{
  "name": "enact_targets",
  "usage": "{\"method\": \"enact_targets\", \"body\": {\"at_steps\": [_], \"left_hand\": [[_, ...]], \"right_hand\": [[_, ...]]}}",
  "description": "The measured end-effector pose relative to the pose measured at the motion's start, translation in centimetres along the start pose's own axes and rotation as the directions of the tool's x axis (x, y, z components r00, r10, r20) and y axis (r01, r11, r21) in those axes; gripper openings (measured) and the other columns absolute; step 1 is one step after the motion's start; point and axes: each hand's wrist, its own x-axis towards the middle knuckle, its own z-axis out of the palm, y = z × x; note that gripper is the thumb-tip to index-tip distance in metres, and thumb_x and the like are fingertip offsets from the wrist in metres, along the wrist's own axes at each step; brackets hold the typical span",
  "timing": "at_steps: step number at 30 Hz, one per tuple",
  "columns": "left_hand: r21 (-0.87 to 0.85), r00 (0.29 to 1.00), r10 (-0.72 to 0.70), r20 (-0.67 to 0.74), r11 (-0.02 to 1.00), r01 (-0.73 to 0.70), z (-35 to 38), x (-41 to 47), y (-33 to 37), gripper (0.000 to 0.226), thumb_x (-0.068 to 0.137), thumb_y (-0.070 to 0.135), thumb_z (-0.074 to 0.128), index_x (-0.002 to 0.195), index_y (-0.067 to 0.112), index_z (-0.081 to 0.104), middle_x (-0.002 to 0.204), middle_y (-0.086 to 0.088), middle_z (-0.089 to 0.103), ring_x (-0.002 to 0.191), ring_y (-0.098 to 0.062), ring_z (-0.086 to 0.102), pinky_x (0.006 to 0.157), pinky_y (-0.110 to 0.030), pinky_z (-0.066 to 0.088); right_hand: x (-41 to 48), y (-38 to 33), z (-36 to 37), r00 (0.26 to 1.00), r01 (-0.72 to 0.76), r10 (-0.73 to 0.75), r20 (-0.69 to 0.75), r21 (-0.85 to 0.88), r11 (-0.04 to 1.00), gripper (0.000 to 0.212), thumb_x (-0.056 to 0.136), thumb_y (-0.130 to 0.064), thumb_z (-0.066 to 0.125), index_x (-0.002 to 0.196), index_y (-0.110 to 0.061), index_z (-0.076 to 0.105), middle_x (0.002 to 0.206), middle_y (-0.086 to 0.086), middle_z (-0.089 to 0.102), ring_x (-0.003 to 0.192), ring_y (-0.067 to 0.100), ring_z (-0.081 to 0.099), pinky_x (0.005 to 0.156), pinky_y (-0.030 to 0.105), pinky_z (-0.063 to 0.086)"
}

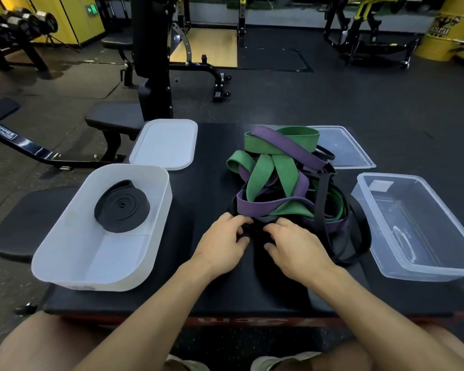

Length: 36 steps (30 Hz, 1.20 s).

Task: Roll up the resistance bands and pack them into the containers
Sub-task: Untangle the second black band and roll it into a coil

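Hands sit side by side on the black pad (198, 290): I read left hand (223, 245) and right hand (295, 250) each with fingers and thumb curled, pinching a black band (255, 232) at the tangled pile's (279, 178) near edge. Frosted container (65, 250), left, holds one rolled band (121, 206); clear container (386, 263) stands right. White lid (164, 145) and clear lid (343, 148) lie beyond.

a: frosted, milky plastic for the left container (105, 253) and the left lid (164, 144)?
b: yes, dull and smooth. clear glossy plastic for the right container (413, 231) and the right lid (343, 148).
a: matt rubber in the rolled black band (121, 206) and the pile of green and purple bands (263, 178)?
b: matt, slightly chalky. black worktop (206, 188), matt leather-like padding.
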Motion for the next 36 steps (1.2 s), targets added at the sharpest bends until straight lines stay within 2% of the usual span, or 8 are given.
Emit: {"method": "enact_targets", "body": {"at_steps": [5, 10, 14, 22, 26, 31, 34, 36], "left_hand": [[-0.337, 0.996, -0.055, -0.074, 0.941, 0.027, -0.3, -1.0, -1.2, 0.056, 0.098, 0.018, 0.065, 0.146, 0.041, 0.046, 0.124, 0.016, 0.057, 0.099, 0.001, 0.064, 0.094, -0.026, 0.053], [-0.527, 0.987, -0.121, -0.101, 0.848, 0.050, -1.1, -1.6, -1.5, 0.049, 0.099, 0.012, 0.066, 0.141, 0.036, 0.054, 0.125, 0.011, 0.065, 0.108, -0.001, 0.067, 0.096, -0.023, 0.053], [-0.571, 0.980, -0.147, -0.130, 0.820, 0.047, -1.5, -2.0, -1.1, 0.040, 0.099, 0.016, 0.068, 0.134, 0.034, 0.060, 0.123, 0.011, 0.067, 0.109, 0.001, 0.065, 0.087, -0.011, 0.051], [-0.656, 0.963, -0.013, -0.269, 0.734, -0.174, -2.5, -2.0, 2.0, 0.062, 0.096, 0.007, 0.061, 0.144, 0.044, 0.051, 0.141, 0.006, 0.057, 0.127, -0.016, 0.061, 0.109, -0.040, 0.051], [-0.631, 0.962, -0.008, -0.271, 0.757, -0.172, -3.8, -1.9, 3.3, 0.045, 0.103, 0.006, 0.053, 0.138, 0.034, 0.058, 0.132, -0.001, 0.064, 0.113, -0.010, 0.067, 0.099, -0.026, 0.052], [-0.560, 0.959, 0.013, -0.283, 0.809, -0.177, -4.5, -1.8, 3.8, 0.031, 0.102, 0.014, 0.056, 0.126, 0.033, 0.060, 0.125, 0.015, 0.068, 0.111, -0.012, 0.069, 0.099, -0.046, 0.056], [-0.519, 0.944, 0.055, -0.324, 0.824, -0.226, -4.8, -2.0, 4.4, 0.049, 0.097, -0.004, 0.050, 0.127, 0.031, 0.065, 0.117, 0.013, 0.072, 0.107, -0.010, 0.069, 0.090, -0.030, 0.058], [-0.592, 0.934, -0.001, -0.358, 0.774, -0.227, -5.3, -1.8, 4.9, 0.037, 0.101, -0.001, 0.052, 0.120, 0.022, 0.073, 0.109, 0.008, 0.076, 0.100, -0.006, 0.071, 0.079, -0.017, 0.056]], "right_hand": [[0.4, -0.5, -0.1, 0.996, 0.073, -0.085, 0.010, 0.413, 0.908, 0.019, 0.103, -0.024, 0.057, 0.119, -0.026, 0.069, 0.111, -0.009, 0.068, 0.103, 0.016, 0.062, 0.091, 0.035, 0.051], [0.3, -1.5, -1.8, 0.989, 0.071, -0.147, -0.010, 0.906, 0.417, 0.021, 0.105, -0.008, 0.053, 0.102, -0.020, 0.070, 0.088, -0.004, 0.072, 0.085, 0.012, 0.061, 0.079, 0.028, 0.052], [0.1, -1.2, -3.3, 0.987, 0.097, -0.147, -0.070, 0.977, 0.188, 0.018, 0.100, -0.015, 0.056, 0.110, -0.010, 0.071, 0.082, 0.001, 0.068, 0.077, 0.013, 0.058, 0.070, 0.024, 0.051], [-0.5, -2.9, -5.6, 0.949, 0.221, -0.280, -0.146, 0.940, 0.259, 0.022, 0.097, -0.020, 0.055, 0.107, -0.015, 0.074, 0.079, 0.003, 0.067, 0.069, 0.018, 0.051, 0.066, 0.027, 0.049], [-0.2, -3.2, -6.1, 0.952, 0.251, -0.239, -0.190, 0.933, 0.257, 0.027, 0.095, -0.020, 0.057, 0.112, -0.005, 0.071, 0.079, 0.003, 0.069, 0.074, 0.020, 0.056, 0.066, 0.027, 0.050], [-0.2, -3.0, -5.9, 0.962, 0.257, -0.176, -0.211, 0.915, 0.311, 0.013, 0.100, -0.010, 0.064, 0.106, -0.006, 0.075, 0.082, 0.003, 0.074, 0.077, 0.012, 0.063, 0.071, 0.025, 0.052], [-0.2, -3.4, -5.8, 0.960, 0.273, -0.154, -0.232, 0.896, 0.350, 0.009, 0.097, -0.008, 0.068, 0.093, -0.007, 0.076, 0.078, 0.002, 0.075, 0.076, 0.010, 0.063, 0.073, 0.020, 0.051], [-0.2, -3.6, -5.9, 0.960, 0.278, -0.108, -0.257, 0.897, 0.344, 0.007, 0.093, -0.008, 0.072, 0.090, -0.012, 0.076, 0.076, 0.000, 0.075, 0.076, 0.006, 0.068, 0.073, 0.016, 0.051]]}}
